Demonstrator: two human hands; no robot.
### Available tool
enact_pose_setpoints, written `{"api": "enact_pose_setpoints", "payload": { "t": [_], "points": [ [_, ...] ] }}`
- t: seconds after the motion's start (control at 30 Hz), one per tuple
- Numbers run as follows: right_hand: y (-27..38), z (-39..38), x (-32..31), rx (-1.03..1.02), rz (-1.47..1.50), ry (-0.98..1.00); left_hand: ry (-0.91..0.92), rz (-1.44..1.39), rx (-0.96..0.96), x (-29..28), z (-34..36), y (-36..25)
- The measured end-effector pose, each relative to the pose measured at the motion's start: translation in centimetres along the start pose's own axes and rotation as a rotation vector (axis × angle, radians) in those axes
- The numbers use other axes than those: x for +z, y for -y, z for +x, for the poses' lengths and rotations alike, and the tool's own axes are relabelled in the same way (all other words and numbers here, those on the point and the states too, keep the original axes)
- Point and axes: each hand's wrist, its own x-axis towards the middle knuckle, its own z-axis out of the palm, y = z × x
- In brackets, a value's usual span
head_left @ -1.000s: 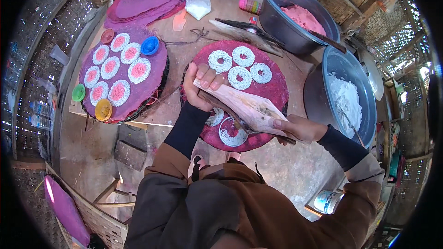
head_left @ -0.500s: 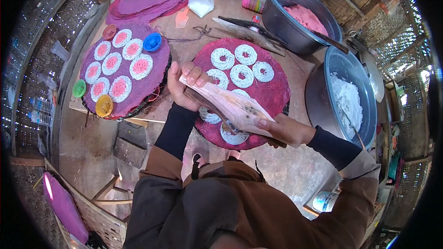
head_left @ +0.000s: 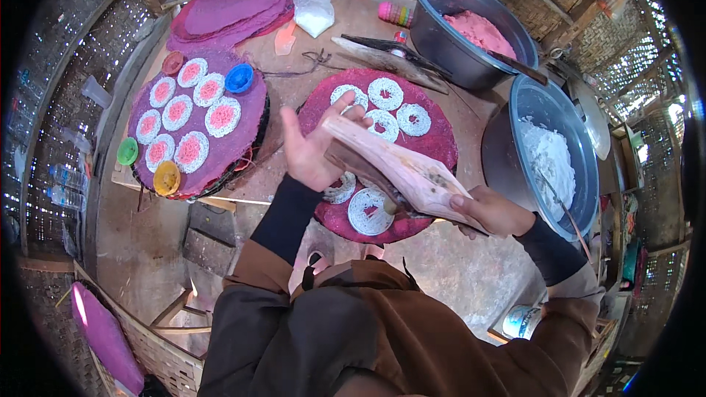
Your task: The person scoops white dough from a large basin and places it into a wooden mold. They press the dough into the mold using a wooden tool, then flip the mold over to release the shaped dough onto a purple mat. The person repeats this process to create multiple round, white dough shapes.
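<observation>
Slanting across the middle is a long pale wooden hand press [head_left: 408,165] with a darker lower piece. My right hand [head_left: 494,209] grips its right end, thumb on top. Beside its other end my left hand [head_left: 312,148] is open, thumb spread away and fingers stretched out; whether it touches the wood I cannot tell. Below the press lies a round magenta cloth mat [head_left: 434,129] bearing several white rings of thin strands. One such ring [head_left: 370,212] sits at the mat's near edge, close under the press, which hides other rings in part.
On the left, a purple round mat [head_left: 246,114] bears several white discs with pink centres and small coloured cups. Purple cloths [head_left: 232,11] are stacked behind. Two grey tubs hold pink dough [head_left: 482,33] and white dough [head_left: 548,158] on the right. Wooden pieces [head_left: 393,59] lie at the back.
My left hand has loosened from the end of the press, its fingers now spread. My right hand and the press have shifted slightly to the right.
</observation>
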Motion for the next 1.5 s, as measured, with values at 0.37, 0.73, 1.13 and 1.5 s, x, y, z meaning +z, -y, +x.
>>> {"api": "enact_pose_setpoints", "payload": {
  "t": [0.37,0.73,1.13,1.5],
  "points": [
    [-1.5,-1.1,1.7,-0.266,0.822,0.101,0.16,1.504,-0.036,6.3,0.8,4.8],
    [-5.2,8.9,13.0,-0.491,-0.498,-0.835,-0.071,1.696,0.048,4.7,-1.2,2.8],
    [-3.3,9.1,13.4,-0.386,-0.439,-0.821,-0.259,1.24,0.065,4.2,-1.8,2.6],
    [-7.2,9.2,8.2,-0.534,-0.374,-1.021,-0.354,1.087,0.043,4.7,-1.5,1.7]
  ]
}}
